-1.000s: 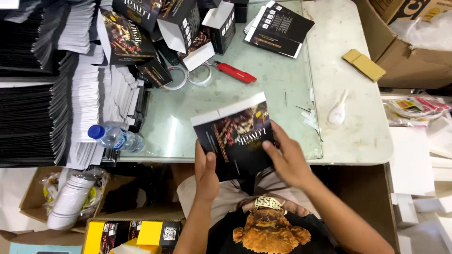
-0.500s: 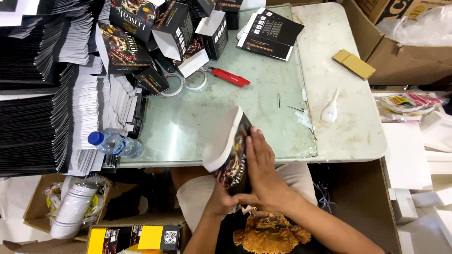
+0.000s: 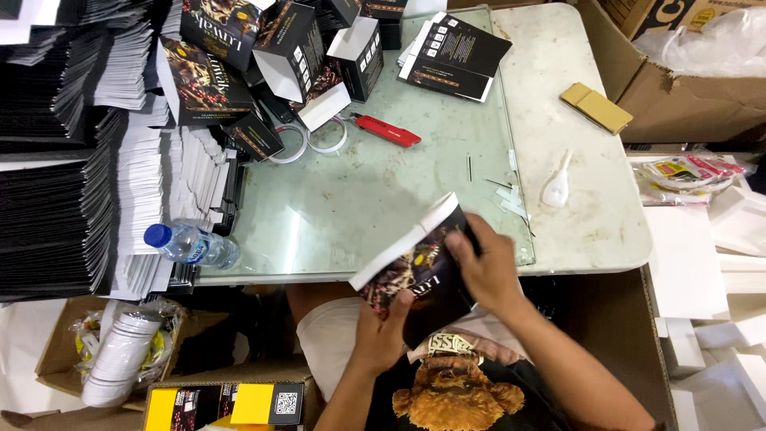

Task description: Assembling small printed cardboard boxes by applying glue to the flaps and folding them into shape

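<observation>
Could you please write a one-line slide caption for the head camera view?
Both hands, left hand and right hand, hold a black carton over the table's near edge.

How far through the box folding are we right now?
Done: several folded black boxes stand at the table's far edge. In hand: left hand and right hand hold one half-formed box. Left: tall stacks of flat blanks on the left side.

Left hand (image 3: 381, 329) and right hand (image 3: 485, 267), fingers curled, close together.
</observation>
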